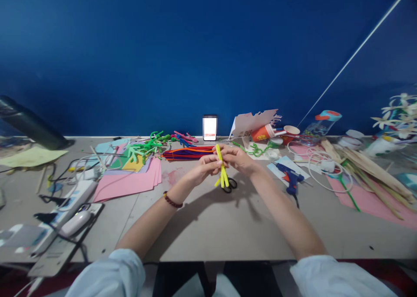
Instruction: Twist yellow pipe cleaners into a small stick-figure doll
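Observation:
Between my two hands, above the middle of the table, is a bundle of bent yellow pipe cleaners (223,175), standing roughly upright with several loose ends spread downward. My left hand (209,166) pinches it from the left, fingers closed. From the other side my right hand (238,158) grips it higher up, also closed. A pair of scissors (232,185) lies on the table just behind and below the yellow ends; its black handles show, its blades are hidden. Beyond my hands lies a bunch of orange, red and purple pipe cleaners (185,153).
A lit phone (210,128) leans against the blue wall. Leftward are pink paper sheets (127,185), green pipe cleaner pieces (140,151) and a power strip (70,203). To the right are a blue glue gun (290,177), red paper cups (263,133), a coiled white cable (329,164) and white flowers (400,114).

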Motion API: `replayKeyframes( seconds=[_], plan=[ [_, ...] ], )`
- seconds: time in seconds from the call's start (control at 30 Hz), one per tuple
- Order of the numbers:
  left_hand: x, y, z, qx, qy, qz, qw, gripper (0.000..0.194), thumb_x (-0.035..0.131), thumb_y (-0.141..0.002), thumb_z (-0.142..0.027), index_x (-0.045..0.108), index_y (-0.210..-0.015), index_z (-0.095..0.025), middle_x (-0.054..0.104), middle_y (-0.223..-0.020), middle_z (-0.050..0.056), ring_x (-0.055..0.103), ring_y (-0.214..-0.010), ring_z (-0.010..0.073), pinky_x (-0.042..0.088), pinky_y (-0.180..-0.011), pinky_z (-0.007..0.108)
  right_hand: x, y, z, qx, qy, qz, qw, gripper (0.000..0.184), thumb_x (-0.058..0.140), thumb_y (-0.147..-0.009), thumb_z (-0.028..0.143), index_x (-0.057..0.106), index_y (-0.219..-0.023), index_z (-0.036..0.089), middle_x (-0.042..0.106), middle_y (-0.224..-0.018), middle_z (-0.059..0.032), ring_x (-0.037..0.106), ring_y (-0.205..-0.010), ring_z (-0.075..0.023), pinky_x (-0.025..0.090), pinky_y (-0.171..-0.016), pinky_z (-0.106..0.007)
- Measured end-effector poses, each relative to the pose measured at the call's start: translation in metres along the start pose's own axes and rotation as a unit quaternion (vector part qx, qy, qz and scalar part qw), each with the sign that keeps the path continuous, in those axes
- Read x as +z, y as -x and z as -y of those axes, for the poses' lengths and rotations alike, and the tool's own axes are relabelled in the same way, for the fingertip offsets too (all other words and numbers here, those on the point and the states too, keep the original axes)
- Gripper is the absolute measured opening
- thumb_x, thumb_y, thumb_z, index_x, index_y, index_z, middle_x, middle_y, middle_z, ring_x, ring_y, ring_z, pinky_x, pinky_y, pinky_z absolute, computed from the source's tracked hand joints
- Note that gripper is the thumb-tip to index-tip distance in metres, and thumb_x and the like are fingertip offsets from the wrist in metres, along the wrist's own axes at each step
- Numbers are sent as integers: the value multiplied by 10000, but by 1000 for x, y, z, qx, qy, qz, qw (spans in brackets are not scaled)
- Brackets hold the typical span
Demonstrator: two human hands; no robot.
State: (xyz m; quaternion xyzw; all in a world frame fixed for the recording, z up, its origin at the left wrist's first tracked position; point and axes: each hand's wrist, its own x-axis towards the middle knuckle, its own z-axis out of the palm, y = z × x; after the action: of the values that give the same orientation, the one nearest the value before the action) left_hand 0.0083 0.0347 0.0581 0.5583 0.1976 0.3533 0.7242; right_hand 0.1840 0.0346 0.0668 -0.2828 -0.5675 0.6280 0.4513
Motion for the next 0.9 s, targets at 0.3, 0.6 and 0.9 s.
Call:
replayKeyframes(
  seconds=[0.3,0.6,0.9],
  plan=[
    [7,-6,5,133,-77,-101,983,426,780,-639,-305,626,-1019,-188,650,-939,49,601,-898,188,470,-747,273,8,-8,-4,-39,-21,-177,983,219,790,-637,359,734,-784,206,640,-739,17,550,-612,-102,463,-645,-276],
    [3,-6,9,208,-216,-271,915,264,715,-767,-415,652,-848,-173,659,-771,37,601,-660,130,467,-574,237,20,-10,-10,-35,-24,-253,966,229,830,-569,348,737,-742,230,721,-785,9,638,-762,-144,497,-828,-326],
    [10,-3,-3,169,-80,-246,951,265,787,-675,-416,685,-703,-174,655,-656,24,583,-582,126,465,-533,253,17,-5,-2,-39,-19,-198,979,240,819,-613,374,744,-793,234,737,-822,-1,657,-764,-153,515,-832,-343]
  ],
)
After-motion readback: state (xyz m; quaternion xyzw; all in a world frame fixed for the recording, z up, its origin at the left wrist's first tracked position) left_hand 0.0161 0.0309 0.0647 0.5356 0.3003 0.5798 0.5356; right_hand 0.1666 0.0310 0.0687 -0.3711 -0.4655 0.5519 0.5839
